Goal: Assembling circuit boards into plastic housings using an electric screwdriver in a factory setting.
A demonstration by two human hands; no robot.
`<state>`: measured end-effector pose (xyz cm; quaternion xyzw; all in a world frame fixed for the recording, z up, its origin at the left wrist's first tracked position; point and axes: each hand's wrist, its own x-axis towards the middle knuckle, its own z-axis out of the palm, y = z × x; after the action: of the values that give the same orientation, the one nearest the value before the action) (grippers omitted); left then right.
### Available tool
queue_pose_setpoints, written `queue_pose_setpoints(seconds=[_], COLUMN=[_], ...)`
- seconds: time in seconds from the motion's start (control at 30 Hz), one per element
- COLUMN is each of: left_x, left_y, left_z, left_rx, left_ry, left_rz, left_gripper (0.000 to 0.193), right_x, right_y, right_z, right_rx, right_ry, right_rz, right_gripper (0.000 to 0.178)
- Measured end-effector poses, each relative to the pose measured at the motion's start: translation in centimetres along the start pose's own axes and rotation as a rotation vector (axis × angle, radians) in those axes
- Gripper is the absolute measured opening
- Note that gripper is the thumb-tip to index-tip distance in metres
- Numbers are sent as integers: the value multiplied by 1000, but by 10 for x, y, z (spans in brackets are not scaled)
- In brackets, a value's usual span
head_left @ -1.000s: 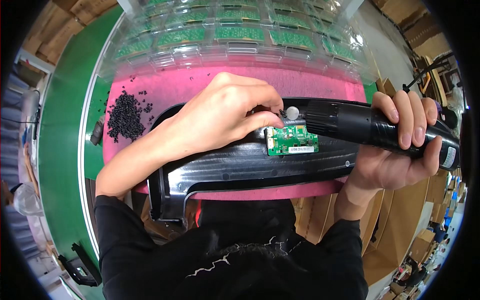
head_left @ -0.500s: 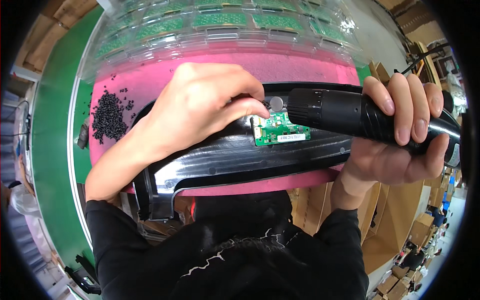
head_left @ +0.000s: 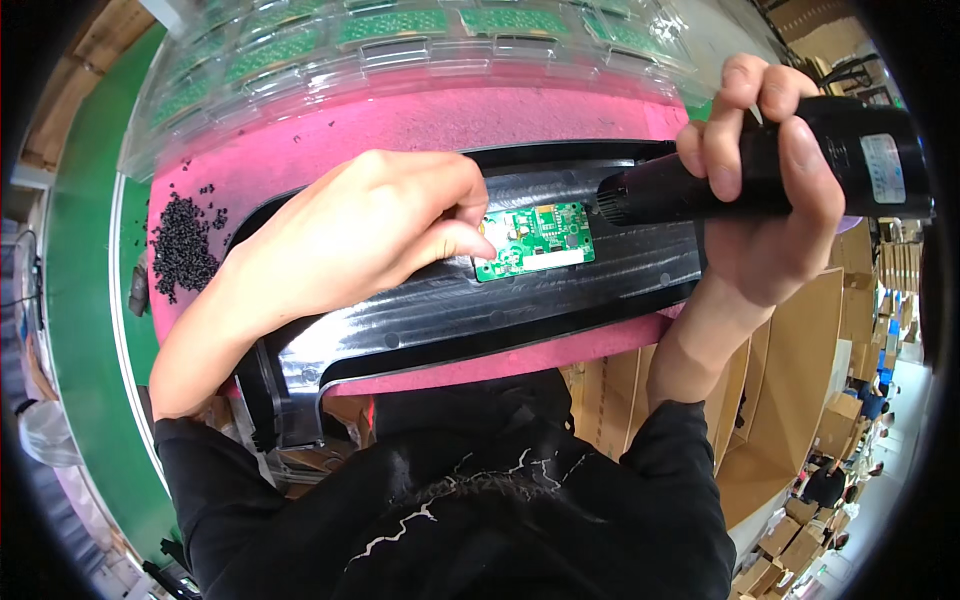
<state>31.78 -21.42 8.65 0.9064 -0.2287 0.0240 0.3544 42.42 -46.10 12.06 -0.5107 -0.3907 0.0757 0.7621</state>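
**Holding the board flat while the driver comes in**

While the left hand presses down beside the small green circuit board, its thumb and fingertips touch the board's left end and keep it seated in the recess of the long black plastic housing. That hand grips nothing; it is bent over and pinning. The right hand is wrapped tight around a black electric screwdriver, fingers curled over the barrel, with the nose of the tool just beside the board's upper right corner. The bit itself is too small to make out, so whether it is already in a screw head cannot be told.

The housing lies across a pink foam pad, which sits on a green table. A heap of small black screws lies on the pad, left of the pinning hand. Clear plastic trays holding more green boards stand at the far edge of the pad.

To do this well, my judgement is that the pinning fingers should stay clear of the corner under the tool, since a slip there could catch a fingertip or scratch the board. The driver looks tilted low; bringing it square to the board would help the screw run straight. Steady downward pressure on the left end should stop the board from turning with the screw.
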Motion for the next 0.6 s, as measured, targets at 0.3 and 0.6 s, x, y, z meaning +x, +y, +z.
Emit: queue_pose_setpoints(seconds=[0.3, 0.6], left_x=[-3, -7], left_y=[-12, -5], left_z=[9, 6], left_rx=[-11, -57], left_ry=[-147, -272], left_rz=[201, 32], left_gripper=[18, 12], right_x=[5, 6], right_y=[12, 17], right_z=[4, 6], right_rx=[-96, -45], right_ry=[-4, -39], right_rz=[16, 23], right_gripper=[21, 21])
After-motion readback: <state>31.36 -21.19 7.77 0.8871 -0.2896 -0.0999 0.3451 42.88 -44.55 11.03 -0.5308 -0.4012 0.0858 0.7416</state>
